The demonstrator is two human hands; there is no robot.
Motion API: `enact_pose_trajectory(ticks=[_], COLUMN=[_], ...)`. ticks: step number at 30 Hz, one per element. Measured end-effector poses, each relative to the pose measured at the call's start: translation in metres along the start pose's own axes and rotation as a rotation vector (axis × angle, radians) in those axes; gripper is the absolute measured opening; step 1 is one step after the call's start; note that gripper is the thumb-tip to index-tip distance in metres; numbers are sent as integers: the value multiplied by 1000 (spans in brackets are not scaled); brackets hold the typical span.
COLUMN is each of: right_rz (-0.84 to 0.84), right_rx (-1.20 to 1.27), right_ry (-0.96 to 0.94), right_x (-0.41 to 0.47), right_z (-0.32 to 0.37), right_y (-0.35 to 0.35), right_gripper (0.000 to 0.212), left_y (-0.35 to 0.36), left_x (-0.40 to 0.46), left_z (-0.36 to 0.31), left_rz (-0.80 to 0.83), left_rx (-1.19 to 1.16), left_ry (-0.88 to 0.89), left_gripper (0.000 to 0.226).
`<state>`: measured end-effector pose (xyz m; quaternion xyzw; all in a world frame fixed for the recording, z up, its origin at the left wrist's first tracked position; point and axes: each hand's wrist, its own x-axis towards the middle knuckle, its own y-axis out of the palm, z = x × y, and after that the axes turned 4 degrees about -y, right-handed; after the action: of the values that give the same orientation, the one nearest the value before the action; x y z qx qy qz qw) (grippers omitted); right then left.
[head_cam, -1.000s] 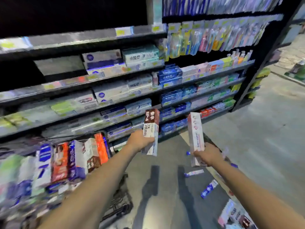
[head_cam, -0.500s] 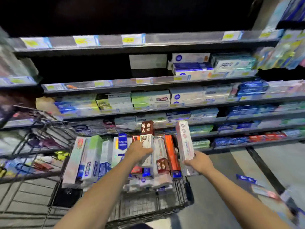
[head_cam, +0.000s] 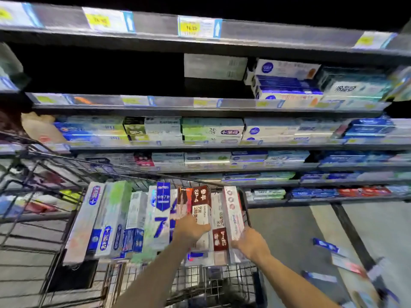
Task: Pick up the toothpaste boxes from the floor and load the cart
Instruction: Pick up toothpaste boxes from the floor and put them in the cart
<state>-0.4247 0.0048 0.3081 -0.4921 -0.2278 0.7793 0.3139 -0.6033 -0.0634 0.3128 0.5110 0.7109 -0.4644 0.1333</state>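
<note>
A wire cart (head_cam: 224,283) stands in front of me with several toothpaste boxes leaning upright in a row inside it. My left hand (head_cam: 191,228) grips a brown-and-white toothpaste box (head_cam: 201,204) marked SP-4, held among the boxes in the cart. My right hand (head_cam: 251,243) holds a white-and-pink toothpaste box (head_cam: 232,210) at the right end of the row, inside the cart's right wall. More toothpaste boxes (head_cam: 325,245) lie scattered on the grey floor at the right.
Store shelves (head_cam: 200,105) full of toothpaste boxes rise just behind the cart. A second wire cart (head_cam: 33,174) stands at the left. A dark floor strip (head_cam: 355,238) runs along the aisle at the right, beside the loose boxes.
My view has swung left from the aisle floor to the cart. Both hands have carried their boxes down into the row of boxes in the cart.
</note>
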Motion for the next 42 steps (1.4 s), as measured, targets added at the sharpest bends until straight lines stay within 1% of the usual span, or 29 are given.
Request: enact_pose_trajectory(ticks=[3,4,5,6,8,12,18,21,23,25,27,29,30,33,35,37,39,42], right_rz=[-19,-30,-24,-13,14,30,48,39,31,21,-5,-42,-61,-124,-177,-255,-309,-313], right_rx=[-23,-31,-39,-48,-72,-89,-99,-85,-91,-107,-97,-89,-91,-93,-182,-348,-446,-472], right_ry=[30,28,25,18,9,-6,-43,-64,-66,-69,-75,-75,-74,-106,-147,-203,-227,-140], right_x=[6,10,14,18,24,27,28,24,21,19,16,14,12,6,-1,-8,-20,-47], right_z=[4,5,5,5,8,12,7,6,7,8,10,12,13,17,17,13,6,-15], right_y=[-3,-4,-3,-3,0,8,6,6,7,6,3,-3,-6,-16,-23,-31,-38,-51], right_gripper=[42,43,43,43,46,64,65,66,64,60,55,49,46,39,39,45,49,60], left_y=[20,25,31,35,43,49,60,58,51,40,26,10,1,-24,-40,-52,-56,-44], left_x=[12,14,16,18,23,28,25,15,11,10,8,5,5,6,7,10,13,7], left_z=[-1,-3,-6,-8,-13,-21,-18,-12,-3,7,14,17,18,18,13,1,-18,-58], left_rz=[-15,1,8,3,-31,-72,-124,-154,-169,-143,-102,-103,-118,-161,-172,-180,-194,-204], left_rx=[-8,-10,-2,3,11,113,101,141,115,89,103,118,127,219,328,471,658,869], left_ry=[-42,-62,-65,-75,-105,-124,-129,-103,-80,-44,15,71,93,140,205,303,399,559], left_gripper=[52,47,37,31,37,46,49,51,54,52,41,28,26,40,43,46,60,72])
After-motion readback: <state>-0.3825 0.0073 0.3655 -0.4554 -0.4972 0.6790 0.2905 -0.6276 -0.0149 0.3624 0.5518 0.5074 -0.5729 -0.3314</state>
